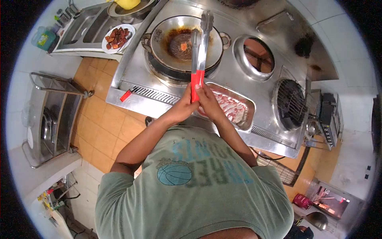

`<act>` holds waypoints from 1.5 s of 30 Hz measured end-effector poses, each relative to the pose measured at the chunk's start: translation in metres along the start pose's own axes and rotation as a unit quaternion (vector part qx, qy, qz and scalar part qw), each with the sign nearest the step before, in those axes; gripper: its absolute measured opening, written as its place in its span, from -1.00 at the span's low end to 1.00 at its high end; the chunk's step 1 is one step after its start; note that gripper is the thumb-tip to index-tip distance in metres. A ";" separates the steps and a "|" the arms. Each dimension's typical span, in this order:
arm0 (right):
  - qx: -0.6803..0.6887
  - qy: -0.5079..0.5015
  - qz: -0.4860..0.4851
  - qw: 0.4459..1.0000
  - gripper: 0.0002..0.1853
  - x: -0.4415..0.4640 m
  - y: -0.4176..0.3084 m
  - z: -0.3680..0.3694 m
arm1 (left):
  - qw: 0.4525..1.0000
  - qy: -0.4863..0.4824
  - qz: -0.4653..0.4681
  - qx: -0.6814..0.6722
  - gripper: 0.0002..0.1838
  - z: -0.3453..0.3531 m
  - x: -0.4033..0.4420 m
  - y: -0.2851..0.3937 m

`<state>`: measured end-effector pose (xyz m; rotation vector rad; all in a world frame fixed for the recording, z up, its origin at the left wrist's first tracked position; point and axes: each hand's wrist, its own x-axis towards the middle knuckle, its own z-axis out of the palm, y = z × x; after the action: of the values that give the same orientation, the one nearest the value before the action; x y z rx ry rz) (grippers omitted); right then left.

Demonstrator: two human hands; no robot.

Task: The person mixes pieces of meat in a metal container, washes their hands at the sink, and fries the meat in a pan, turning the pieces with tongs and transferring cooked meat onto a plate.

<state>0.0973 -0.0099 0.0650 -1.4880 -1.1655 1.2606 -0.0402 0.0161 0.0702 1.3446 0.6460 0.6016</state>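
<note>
Red-handled metal tongs (201, 51) point away from me over the wok, their arms a little apart. My left hand (184, 106) and my right hand (207, 101) are both wrapped round the red handle end. Beyond them the two-eared wok (162, 40) sits on a burner, with dark brown residue and one small orange-brown piece (183, 47) inside. Close by my right hand, a metal tray (250, 104) holds red-and-white streaked raw meat (230, 106), partly hidden by my forearm.
A white plate (129, 44) of browned chunks stands by the sink (83, 34). A red lighter-like object (125, 95) lies on the stove's front edge. Right of the wok are an open burner ring (240, 63) and a round grill (292, 101). A metal rack (59, 115) stands left.
</note>
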 end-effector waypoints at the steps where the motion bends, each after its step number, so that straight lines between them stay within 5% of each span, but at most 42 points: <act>1: -0.001 0.011 0.017 1.000 -0.52 -0.002 0.003 -0.010 | 1.000 -0.016 0.020 0.017 -0.24 0.004 0.000 -0.003; 3: 0.084 0.036 0.017 0.996 -0.48 -0.007 -0.015 -0.015 | 0.996 -0.052 0.051 0.058 -0.24 0.003 0.004 -0.011; 6: 0.023 0.012 0.098 0.995 -0.46 0.003 0.016 -0.042 | 0.984 -0.172 -0.045 0.015 -0.33 -0.022 0.003 -0.006; 8: -0.050 0.021 0.074 0.996 -0.44 0.006 0.003 -0.044 | 0.993 -0.096 -0.045 -0.045 -0.57 -0.046 0.002 -0.036; 12: -0.134 0.016 0.057 0.989 -0.45 0.037 0.019 -0.062 | 0.995 0.050 0.012 0.082 -0.64 -0.105 -0.006 -0.078; 19: -0.209 -0.011 0.087 0.974 -0.45 0.067 0.021 -0.058 | 0.950 0.296 0.063 0.070 -0.83 -0.155 -0.042 -0.131; 27: -0.231 0.027 0.007 0.973 -0.44 0.070 -0.005 -0.063 | 0.899 0.359 0.140 0.210 -0.83 -0.150 -0.054 -0.153; 30: -0.180 0.003 0.069 0.981 -0.43 0.078 -0.004 -0.072 | 0.894 0.368 0.141 0.214 -0.84 -0.147 -0.054 -0.151; 36: -0.117 -0.039 0.038 0.992 -0.45 0.110 -0.009 -0.071 | 0.889 0.365 0.114 0.251 -0.81 -0.147 -0.056 -0.147; 45: -0.165 -0.071 0.136 0.974 -0.43 0.119 -0.024 -0.081 | 0.885 0.375 0.096 0.257 -0.82 -0.142 -0.054 -0.140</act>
<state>0.1817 0.1093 0.0749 -1.8778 -1.3488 1.4250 -0.1767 0.0549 -0.0798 1.6733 1.3834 1.1973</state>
